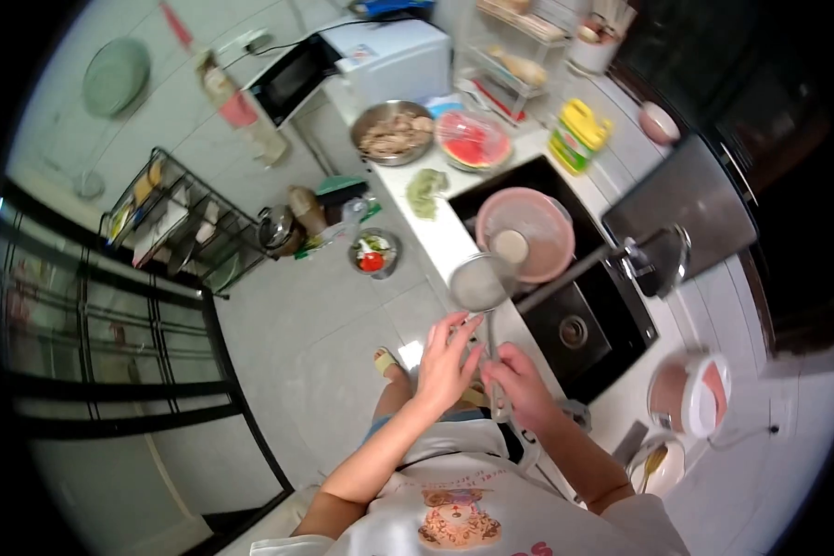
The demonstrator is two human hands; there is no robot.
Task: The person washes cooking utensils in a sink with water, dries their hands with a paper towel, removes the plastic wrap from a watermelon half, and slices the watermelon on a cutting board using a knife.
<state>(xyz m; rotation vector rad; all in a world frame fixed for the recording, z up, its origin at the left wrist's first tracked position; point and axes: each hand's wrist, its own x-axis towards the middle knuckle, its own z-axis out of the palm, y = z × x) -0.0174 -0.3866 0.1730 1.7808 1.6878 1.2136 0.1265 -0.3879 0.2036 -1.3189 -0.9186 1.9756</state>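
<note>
My right hand [519, 382] is closed around the long handle of a round fine-mesh strainer [479, 282]. The strainer's head points away from me, over the counter edge next to the sink. Beside the handle is my left hand [443, 369], fingers spread, with the fingertips right by the upper handle. Just beyond the mesh, a pink basin [558, 258] sits in the black sink [563, 185]. A small pale round vessel [510, 246] shows inside that basin.
On the counter stand a metal bowl of meat pieces [394, 134], covered watermelon [473, 141], a green cloth-like item [426, 193] and a yellow jug [579, 137]. The faucet [635, 258] rises behind the sink. A trash bin [374, 254] and a black rack [171, 222] stand on the floor.
</note>
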